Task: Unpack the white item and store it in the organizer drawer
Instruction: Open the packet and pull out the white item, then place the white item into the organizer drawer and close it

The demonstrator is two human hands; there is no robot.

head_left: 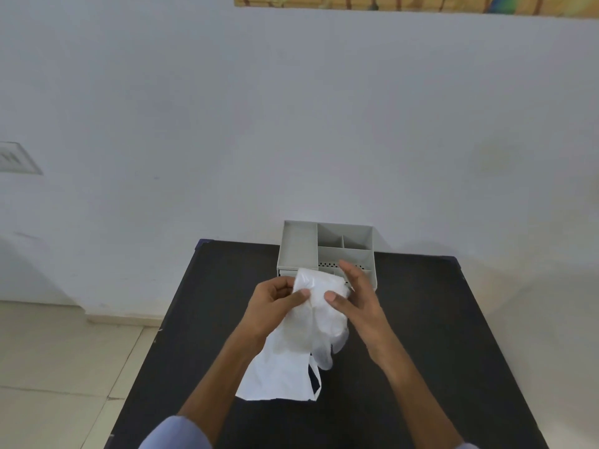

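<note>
Head-worn view — forward, downward, close over the table (421, 319)

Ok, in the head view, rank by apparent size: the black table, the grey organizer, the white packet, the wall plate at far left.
1. black table
2. and 3. white packet and grey organizer look close; the packet is nearer the camera, so I won't rank them.
4. wall plate, cut off by the frame edge.

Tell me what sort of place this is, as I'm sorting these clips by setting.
Probably a plain room in a home or small office. A dark table stands against a bare white wall, the floor is pale tile, and a grey desk organizer sits at the table's far edge.
</note>
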